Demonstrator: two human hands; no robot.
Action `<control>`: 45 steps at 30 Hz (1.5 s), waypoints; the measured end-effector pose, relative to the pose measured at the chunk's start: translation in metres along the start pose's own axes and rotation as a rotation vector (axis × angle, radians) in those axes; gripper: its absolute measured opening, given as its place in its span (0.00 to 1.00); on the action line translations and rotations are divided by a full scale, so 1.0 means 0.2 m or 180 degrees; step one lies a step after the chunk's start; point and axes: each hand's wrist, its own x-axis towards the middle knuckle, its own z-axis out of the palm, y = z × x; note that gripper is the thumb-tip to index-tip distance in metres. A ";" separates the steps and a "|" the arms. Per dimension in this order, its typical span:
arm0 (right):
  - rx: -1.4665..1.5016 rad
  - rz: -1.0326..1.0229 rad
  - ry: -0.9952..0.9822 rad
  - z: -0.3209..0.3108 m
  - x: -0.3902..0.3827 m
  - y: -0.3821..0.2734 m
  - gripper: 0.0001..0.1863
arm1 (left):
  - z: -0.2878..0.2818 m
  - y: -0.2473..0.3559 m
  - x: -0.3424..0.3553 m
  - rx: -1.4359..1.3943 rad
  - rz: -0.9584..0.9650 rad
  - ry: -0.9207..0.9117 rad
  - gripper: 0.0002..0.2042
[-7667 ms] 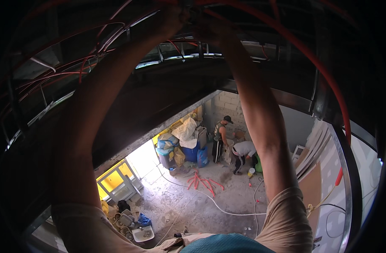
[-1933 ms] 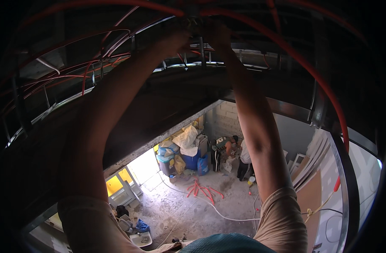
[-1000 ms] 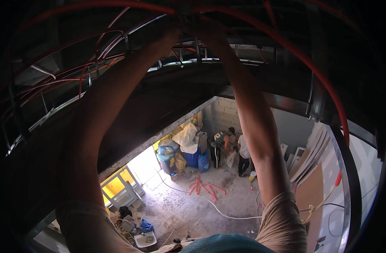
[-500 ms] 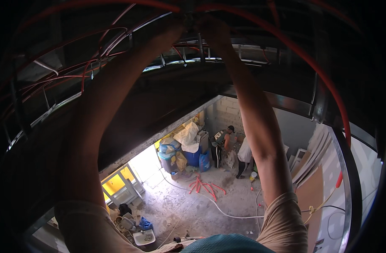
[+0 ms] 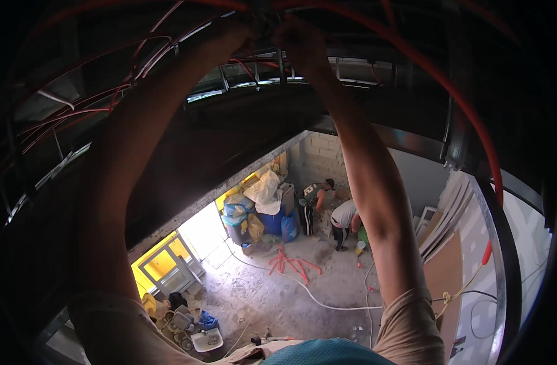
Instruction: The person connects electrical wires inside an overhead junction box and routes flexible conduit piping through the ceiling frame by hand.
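Both my arms reach overhead into the dark ceiling space. My left hand (image 5: 233, 38) is up beside a small dark fitting (image 5: 263, 21) between red conduits (image 5: 421, 61), its fingers curled round something too dim to make out. Just right of that fitting, my right hand (image 5: 300, 39) has its fingers bent and pressed together at the same spot; what they hold is hidden in shadow. Behind them, metal hangers (image 5: 280, 64) and more thin red conduit run through the ceiling cavity.
A dark beam (image 5: 388, 137) and a steel post (image 5: 491, 231) frame the room below. Two co-workers (image 5: 315, 201) (image 5: 342, 216) bend by the block wall, near piled bags (image 5: 266, 188). Red tubes (image 5: 284, 261), a white hose, a basin (image 5: 205, 340) and leaning boards (image 5: 442, 267) are below.
The view has shifted slightly, and my hands remain up at the fitting, a little higher in frame. The co-worker in the white shirt has bent further down; the other leans forward more.
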 end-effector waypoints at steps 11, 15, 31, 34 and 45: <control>-0.3964 -0.1031 0.0357 0.11 -0.12 0.00 0.06 | -0.01 -0.10 0.13 0.0420 -0.0267 0.0382 0.10; -0.3868 -0.1198 0.0527 0.12 -0.12 0.01 0.04 | -0.02 -0.14 0.13 0.0251 -0.0236 0.0300 0.09; -0.4922 -0.0524 0.0340 0.40 -0.10 -0.24 0.03 | -0.04 -0.18 0.13 -0.0110 -0.0147 0.0047 0.08; -0.4695 -0.0806 -0.0030 0.27 -0.19 -0.21 0.02 | -0.07 -0.19 0.15 -0.0141 -0.0105 0.0002 0.08; -0.5670 -0.0690 0.0314 0.04 -0.16 0.06 0.05 | -0.08 -0.24 0.22 -0.0371 -0.0251 0.0048 0.08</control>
